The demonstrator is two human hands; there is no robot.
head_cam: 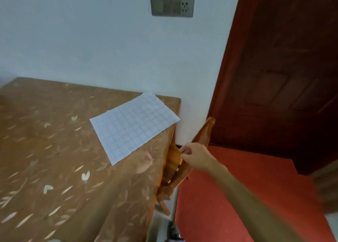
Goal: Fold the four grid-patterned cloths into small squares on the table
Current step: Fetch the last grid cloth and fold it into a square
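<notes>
grid cloth (134, 126): flat and unfolded on the far right corner of the tablecloth (54, 150), one tip reaching the edge
my right hand (194, 158): just off that right edge, nearer me than the grid cloth, not touching it
grasp: fingers curled, pinching the tablecloth's hanging fold (173, 161)

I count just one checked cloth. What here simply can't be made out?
The other three cloths: only one grid cloth lies on the table; the rest are outside the head view.
The left hand: outside the frame.
The right hand: curled at the wooden frame; blur hides whether it grips it.
The dark object at the bottom edge: cut off, unidentifiable.
</notes>
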